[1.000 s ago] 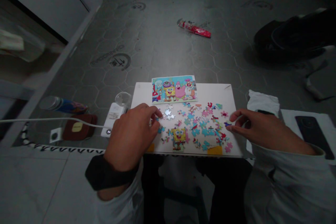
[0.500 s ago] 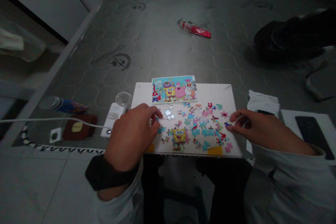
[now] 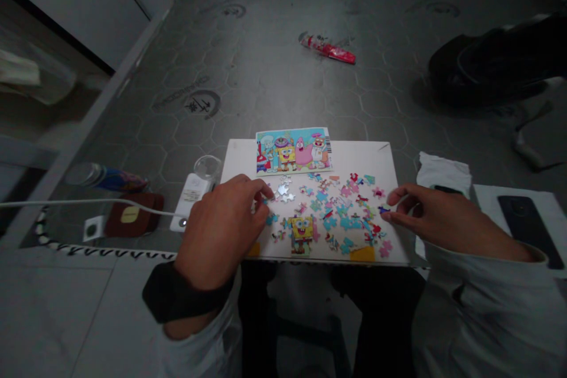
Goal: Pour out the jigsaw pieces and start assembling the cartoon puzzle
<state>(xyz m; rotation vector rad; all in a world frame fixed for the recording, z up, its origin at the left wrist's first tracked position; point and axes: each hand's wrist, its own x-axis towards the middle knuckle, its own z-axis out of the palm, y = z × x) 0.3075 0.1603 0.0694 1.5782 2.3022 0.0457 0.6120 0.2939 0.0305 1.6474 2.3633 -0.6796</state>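
A white board (image 3: 239,156) lies at the near edge of the grey surface, with several loose jigsaw pieces (image 3: 341,209) scattered on it and a small joined yellow cartoon figure (image 3: 302,229). A colourful reference picture (image 3: 293,150) rests at the board's far edge. My left hand (image 3: 225,224) sits on the board's left part, fingers curled, fingertips touching silvery face-down pieces (image 3: 283,190). My right hand (image 3: 432,215) is at the board's right edge, thumb and forefinger pinched on a small dark puzzle piece (image 3: 383,209).
A red tube (image 3: 328,49) lies further back. A dark bag (image 3: 491,65) is at the right. A phone (image 3: 525,224) on white paper and a white cloth (image 3: 443,171) lie right of the board. A white charger (image 3: 191,195), cable, brown case (image 3: 130,215) and bottle (image 3: 104,177) are left.
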